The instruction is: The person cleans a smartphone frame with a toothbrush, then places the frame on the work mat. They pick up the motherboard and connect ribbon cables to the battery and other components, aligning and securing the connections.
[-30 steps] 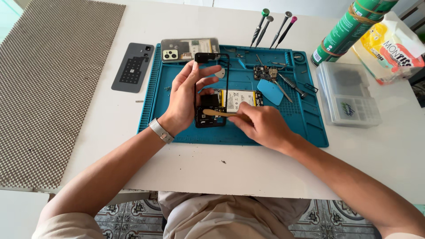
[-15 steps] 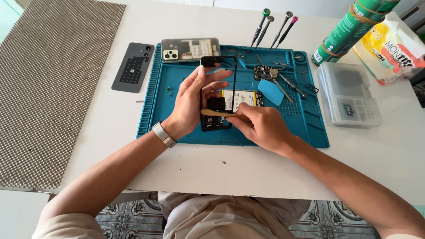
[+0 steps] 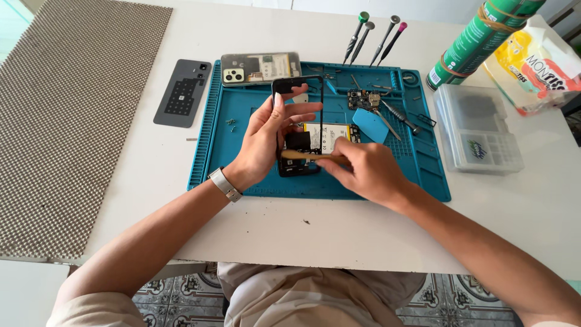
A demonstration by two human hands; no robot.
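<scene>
Since earlier frame we tilted phone frame (image 3: 298, 124) upright; left hand (image 3: 269, 136) grips it, right hand (image 3: 363, 169) pinches wooden stick (image 3: 308, 155).

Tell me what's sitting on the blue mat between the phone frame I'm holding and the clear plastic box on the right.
In the head view, a battery, a light blue pick, a small circuit board and a screwdriver lie between the phone frame and the clear box.

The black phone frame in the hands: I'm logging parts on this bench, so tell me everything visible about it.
The black phone frame is a thin rectangular rim, apparently plastic, open through the middle, with dark parts at its lower end. It is tilted up off the blue mat. The left hand grips its left side; the right hand lays a tan stick across its lower part.
</scene>
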